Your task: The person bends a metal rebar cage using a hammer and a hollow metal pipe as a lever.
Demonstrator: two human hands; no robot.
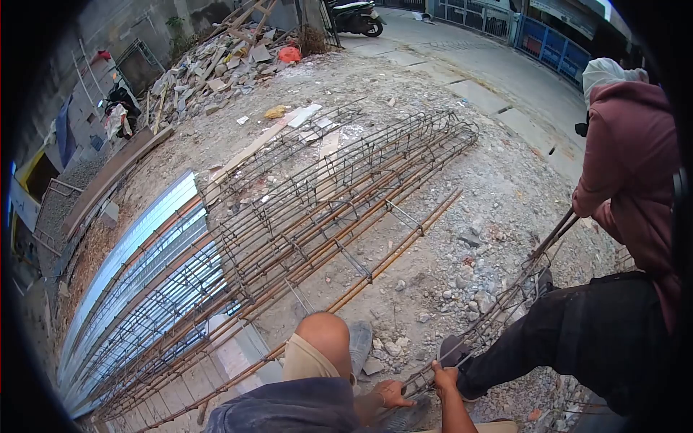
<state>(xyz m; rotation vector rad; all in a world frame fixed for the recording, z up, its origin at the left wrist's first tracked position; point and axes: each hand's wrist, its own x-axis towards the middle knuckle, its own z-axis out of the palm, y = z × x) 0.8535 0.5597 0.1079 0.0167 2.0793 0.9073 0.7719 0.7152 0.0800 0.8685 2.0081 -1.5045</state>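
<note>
A narrow rebar cage [485, 326] runs along the ground from my hands up to a co-worker at the right. My right hand [445, 377] is closed around a bar of it, beside the co-worker's shoe. A short way to the left, my left hand [390, 394] has its fingers curled at the near end of the same cage. The co-worker [629, 151], in a maroon hoodie, grips the far end of the bars, one foot set beside the cage. My bent knee [323, 333] stands between this cage and the larger rebar cages [317, 216].
Corrugated metal sheets [137, 267] lie under the larger cages at the left. Loose rusty bars [411, 249] lie alongside. Gravel [476, 267] covers the ground between. Farther off are a rubble heap [216, 79], a long plank [115, 180] and a parked motorbike [355, 18].
</note>
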